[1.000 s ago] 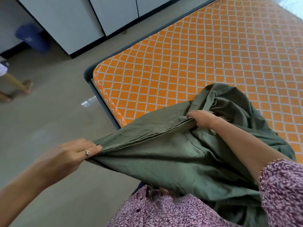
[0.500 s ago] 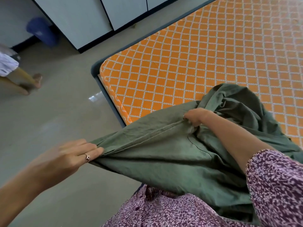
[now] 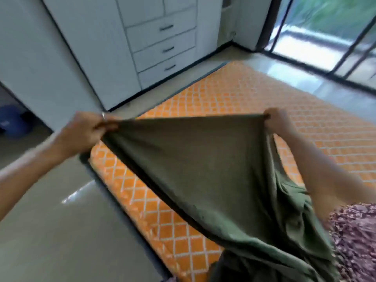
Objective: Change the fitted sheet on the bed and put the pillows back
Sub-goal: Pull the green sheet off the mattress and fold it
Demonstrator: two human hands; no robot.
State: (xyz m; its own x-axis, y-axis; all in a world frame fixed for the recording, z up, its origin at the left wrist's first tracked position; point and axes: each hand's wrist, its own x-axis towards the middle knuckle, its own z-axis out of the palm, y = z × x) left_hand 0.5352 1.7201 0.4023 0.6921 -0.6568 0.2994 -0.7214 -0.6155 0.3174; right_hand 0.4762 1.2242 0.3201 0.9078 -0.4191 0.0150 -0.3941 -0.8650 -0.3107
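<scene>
a person's left hand (image 3: 85, 131) and right hand (image 3: 274, 119) each pinch the top edge of an olive green fitted sheet (image 3: 203, 165), fingers clamped on the cloth. the edge runs taut and level, left to right, above a bare orange lattice-patterned mattress (image 3: 254, 94). the rest of the sheet hangs down toward the person's patterned sleeve (image 3: 356, 241).

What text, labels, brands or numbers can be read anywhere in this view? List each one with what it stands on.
None: no readable text shows.
The green sheet, the orange mattress with its white lattice pattern, and the white cabinet drawers are all unmarked.
The blue object at the far left has a pale patch that may be a label, too blurred to read.
</scene>
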